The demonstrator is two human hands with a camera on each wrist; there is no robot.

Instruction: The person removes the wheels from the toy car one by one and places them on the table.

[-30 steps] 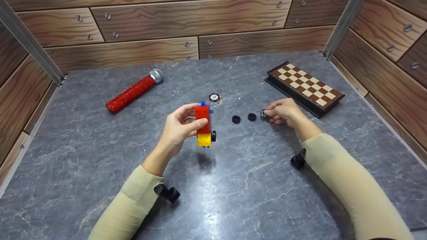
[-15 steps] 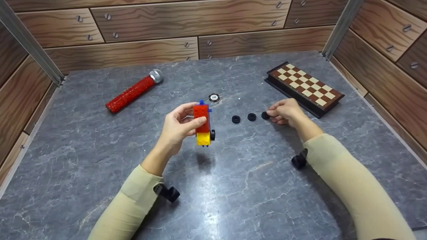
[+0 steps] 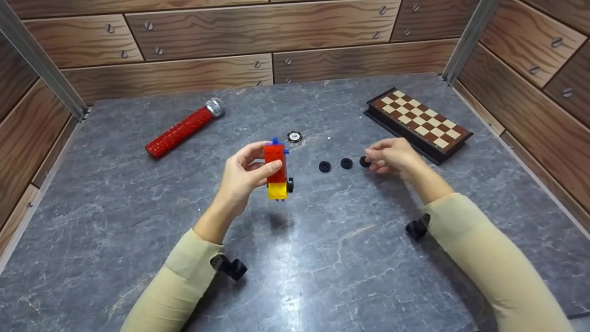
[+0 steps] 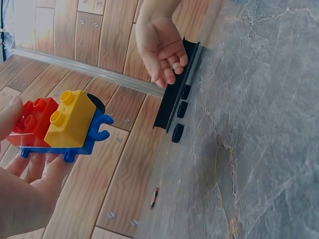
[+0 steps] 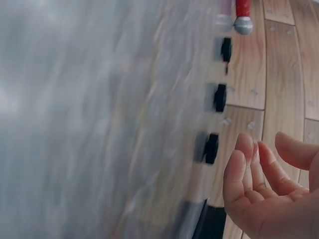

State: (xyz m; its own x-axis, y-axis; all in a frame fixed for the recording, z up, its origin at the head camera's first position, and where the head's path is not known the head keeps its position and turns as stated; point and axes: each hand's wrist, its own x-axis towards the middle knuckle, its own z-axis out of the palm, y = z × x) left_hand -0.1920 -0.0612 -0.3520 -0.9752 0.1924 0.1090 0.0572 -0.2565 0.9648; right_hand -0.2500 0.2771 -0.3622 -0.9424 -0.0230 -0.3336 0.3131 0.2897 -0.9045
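My left hand [image 3: 237, 177] grips a toy brick car [image 3: 276, 170] upright above the table, thumb on its red brick. In the left wrist view, a red brick [image 4: 35, 119] and a yellow brick [image 4: 71, 119] sit on a blue base [image 4: 87, 142] with small clips. One black wheel [image 3: 290, 185] is on the car's right side near the yellow end. Three loose black wheels lie in a row: a left one [image 3: 324, 166], a middle one [image 3: 346, 163] and a right one [image 3: 364, 161]. My right hand [image 3: 394, 157] hovers beside the right one, fingers parted and holding nothing.
Behind the car lies a poker chip [image 3: 294, 136]. A red glittery microphone [image 3: 179, 131] rests at the back left, and a folded chessboard box [image 3: 421, 120] stands just beyond my right hand. Wood-patterned walls [image 3: 198, 69] enclose the table's back and sides.
My right hand turned the right wheel from tilted to flat on the table, then let go of it, its fingers parting. The left hand kept the car nearly still, drifting slightly left.
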